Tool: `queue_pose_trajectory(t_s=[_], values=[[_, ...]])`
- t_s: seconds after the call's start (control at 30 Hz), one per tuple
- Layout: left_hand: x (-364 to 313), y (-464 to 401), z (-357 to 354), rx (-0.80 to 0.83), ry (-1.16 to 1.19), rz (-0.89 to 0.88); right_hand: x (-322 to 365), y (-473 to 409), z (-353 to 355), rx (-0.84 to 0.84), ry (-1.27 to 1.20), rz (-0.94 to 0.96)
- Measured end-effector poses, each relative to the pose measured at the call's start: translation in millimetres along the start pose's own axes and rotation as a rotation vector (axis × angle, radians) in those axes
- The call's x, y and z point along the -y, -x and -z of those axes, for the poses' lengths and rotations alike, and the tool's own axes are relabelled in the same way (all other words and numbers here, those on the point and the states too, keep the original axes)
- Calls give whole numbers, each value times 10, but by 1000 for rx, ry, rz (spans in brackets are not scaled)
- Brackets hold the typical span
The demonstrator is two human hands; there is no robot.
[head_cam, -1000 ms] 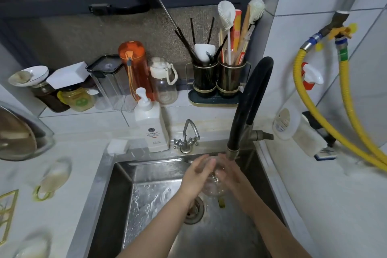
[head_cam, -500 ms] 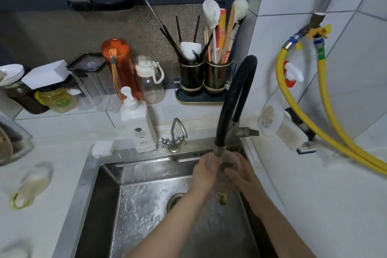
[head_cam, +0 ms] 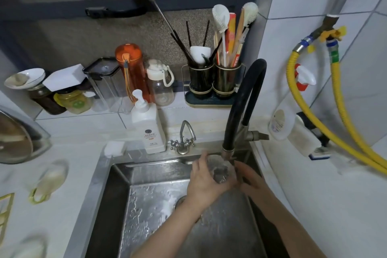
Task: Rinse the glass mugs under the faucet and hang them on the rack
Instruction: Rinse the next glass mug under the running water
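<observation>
Both hands cup the glass mug (head_cam: pixel 219 170) under the faucet (head_cam: pixel 228 151): left hand (head_cam: pixel 206 180) wraps it, right hand (head_cam: pixel 250 180) steadies. Wet glass looks slippery, breakable; the handle seems the safest hold.

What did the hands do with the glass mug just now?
Both hands raised the glass mug from low in the sink to right under the black faucet. The left hand and right hand kept holding it throughout. The soap bottle stayed put.
</observation>
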State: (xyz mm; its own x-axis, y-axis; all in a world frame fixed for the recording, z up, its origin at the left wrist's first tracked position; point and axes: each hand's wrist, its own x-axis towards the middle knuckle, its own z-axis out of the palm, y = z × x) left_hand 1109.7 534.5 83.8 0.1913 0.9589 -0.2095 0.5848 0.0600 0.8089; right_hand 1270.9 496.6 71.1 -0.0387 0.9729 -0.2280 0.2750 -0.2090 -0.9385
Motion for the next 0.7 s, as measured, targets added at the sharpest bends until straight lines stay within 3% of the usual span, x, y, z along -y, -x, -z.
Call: queue_pose_trajectory(t_s=[0.17,0.33,0.7], values=[[-76,-4,-115,13,-12,-171,-38,-347,441,-152,261,-77],[-96,-57,-146,-17,55,-176,3,-644,735,-217,445,-115],[-41,77,-18,-39,73,-103,-73,-848,733,-239,376,-140]])
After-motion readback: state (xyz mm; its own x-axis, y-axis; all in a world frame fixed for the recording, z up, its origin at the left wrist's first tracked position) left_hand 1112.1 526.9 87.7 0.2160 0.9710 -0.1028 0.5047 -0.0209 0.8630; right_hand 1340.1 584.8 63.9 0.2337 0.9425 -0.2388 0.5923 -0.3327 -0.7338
